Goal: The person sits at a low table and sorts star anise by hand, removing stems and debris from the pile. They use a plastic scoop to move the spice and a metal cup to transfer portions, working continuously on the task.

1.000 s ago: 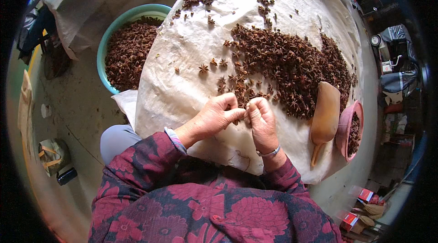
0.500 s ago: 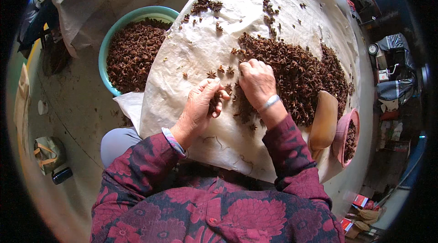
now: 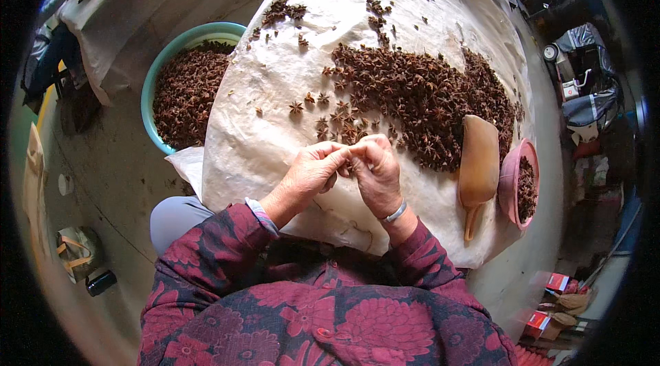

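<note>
One green basin at left is well filled with star anise. Our left hand and right hand meet, fingertips pinched; we cannot tell what they grip. Beyond, a large heap seems left to handle on the desk, beside a scoop and pink bowl.

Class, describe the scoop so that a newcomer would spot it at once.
Start with the broad pale cloth, then the large heap of dark star anise on it. At the heap's near right edge, just left of the round pink bowl, lies the scoop. It alone is smooth, amber-brown and long, its narrow handle pointing nearward.
</note>
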### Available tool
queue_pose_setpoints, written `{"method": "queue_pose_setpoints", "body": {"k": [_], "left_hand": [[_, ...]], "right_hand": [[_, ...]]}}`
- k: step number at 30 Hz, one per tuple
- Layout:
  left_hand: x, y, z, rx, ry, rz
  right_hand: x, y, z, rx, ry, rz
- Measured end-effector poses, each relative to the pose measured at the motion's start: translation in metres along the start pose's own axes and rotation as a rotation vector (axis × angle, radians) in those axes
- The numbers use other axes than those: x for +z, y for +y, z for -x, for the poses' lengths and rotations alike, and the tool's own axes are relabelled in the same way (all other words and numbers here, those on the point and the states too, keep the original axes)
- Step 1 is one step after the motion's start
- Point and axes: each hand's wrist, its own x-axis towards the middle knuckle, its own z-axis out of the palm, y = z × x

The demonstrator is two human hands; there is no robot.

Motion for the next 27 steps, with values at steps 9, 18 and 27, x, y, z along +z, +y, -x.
{"method": "queue_pose_setpoints", "body": {"k": [9,18,27], "left_hand": [[0.007,0.005,-0.002,0.161,0.271,-0.070],[-0.021,0.027,-0.010,0.104,0.270,0.399],[-0.025,0.016,-0.011,0.134,0.144,0.386]], "right_hand": [[-0.013,-0.016,0.023,-0.112,-0.264,0.349],[-0.023,0.037,-0.073,-0.089,-0.027,0.697],[0.010,0.060,-0.093,0.179,-0.127,0.907]]}}
